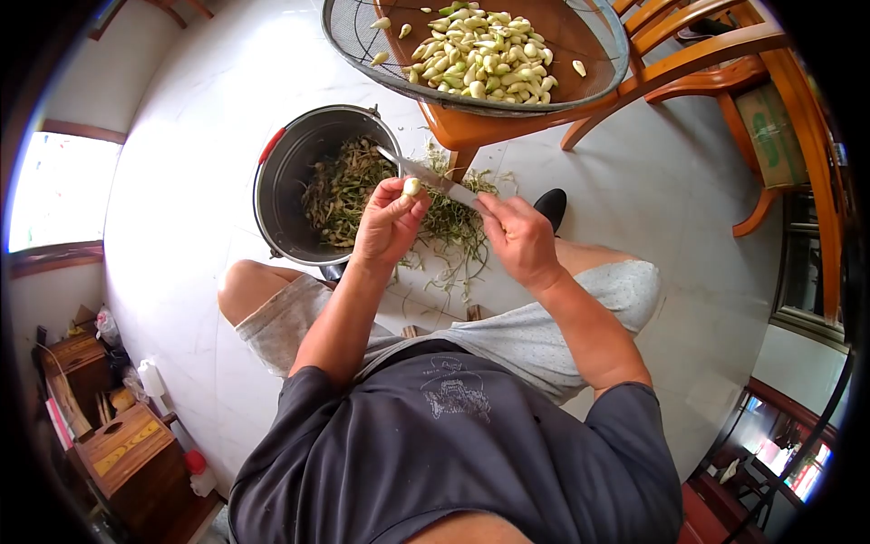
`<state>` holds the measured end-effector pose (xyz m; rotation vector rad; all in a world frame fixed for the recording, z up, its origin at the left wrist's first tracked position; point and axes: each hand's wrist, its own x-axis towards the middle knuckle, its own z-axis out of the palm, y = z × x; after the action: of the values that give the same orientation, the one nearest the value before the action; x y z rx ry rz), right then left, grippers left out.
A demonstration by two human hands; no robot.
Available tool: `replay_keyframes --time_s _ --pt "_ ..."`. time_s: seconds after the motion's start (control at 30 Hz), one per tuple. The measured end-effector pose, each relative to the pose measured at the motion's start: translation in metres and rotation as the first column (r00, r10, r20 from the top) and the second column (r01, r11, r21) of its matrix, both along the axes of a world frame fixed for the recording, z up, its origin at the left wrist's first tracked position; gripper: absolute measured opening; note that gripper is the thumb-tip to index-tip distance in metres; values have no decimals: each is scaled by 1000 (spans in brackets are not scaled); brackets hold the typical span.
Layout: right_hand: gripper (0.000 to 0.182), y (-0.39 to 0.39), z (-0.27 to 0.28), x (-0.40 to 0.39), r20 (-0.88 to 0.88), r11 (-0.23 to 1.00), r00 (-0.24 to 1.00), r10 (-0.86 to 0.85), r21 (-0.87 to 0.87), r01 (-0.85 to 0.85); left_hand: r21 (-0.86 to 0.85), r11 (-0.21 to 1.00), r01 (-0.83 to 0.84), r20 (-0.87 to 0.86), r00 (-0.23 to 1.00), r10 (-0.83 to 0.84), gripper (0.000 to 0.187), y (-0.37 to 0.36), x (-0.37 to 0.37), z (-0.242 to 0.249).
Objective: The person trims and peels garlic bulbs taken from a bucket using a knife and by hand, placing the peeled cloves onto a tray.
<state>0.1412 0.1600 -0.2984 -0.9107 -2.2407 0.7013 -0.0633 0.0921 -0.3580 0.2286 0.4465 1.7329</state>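
Observation:
Between the thumb and fingers of my left hand [390, 222] is a small pale bulb [412, 187]. My right hand [521, 238] is closed round the handle end of a knife [444, 184], whose blade points up and left, just above the bulb. Whether blade and bulb touch I cannot tell. Beyond the hands, a round mesh tray [349, 41] on a wooden chair [462, 131] holds a pile of peeled whitish bulbs [480, 54]. To the left of the knife stands a dark bucket [272, 199] with dry peelings and stalks [349, 186] in it.
Green and pale trimmings [453, 240] lie on the tiled floor beside the bucket. More wooden chairs [716, 54] and a green box [770, 136] are at the upper right. Wooden boxes [127, 449] and a white bottle [150, 378] stand at the lower left.

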Motion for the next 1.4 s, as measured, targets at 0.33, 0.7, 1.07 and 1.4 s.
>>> replay_keyframes --time_s 0.33,0.7,1.07,1.4 --pt "44 -2 21 -6 57 976 995 80 197 -90 -14 1000 6 54 999 -5 22 2 4 -2" --pt "43 -2 17 -5 47 965 995 83 244 -92 -129 991 -36 0 999 36 27 4 4 2" --pt "40 -3 21 -7 40 964 997 72 254 -80 -144 989 -31 -7 1000 30 23 2 8 6" --pt "27 9 14 2 -93 997 996 -16 74 23 -32 999 9 -42 999 -10 12 11 -7 25"
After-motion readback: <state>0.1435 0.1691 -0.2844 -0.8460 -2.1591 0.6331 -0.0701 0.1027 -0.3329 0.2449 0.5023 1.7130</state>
